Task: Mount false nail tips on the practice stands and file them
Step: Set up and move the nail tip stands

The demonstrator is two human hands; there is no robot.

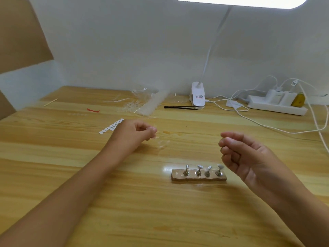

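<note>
The fingers (149,131) of the left hand (133,133) pinched a clear nail tip (155,127), just above a few loose tips (161,144) lying on the worktop (124,202). The right hand (240,152) hung with fingers loosely curled, holding nothing, beside the wooden block (198,177) with four metal stands (198,171).
</note>
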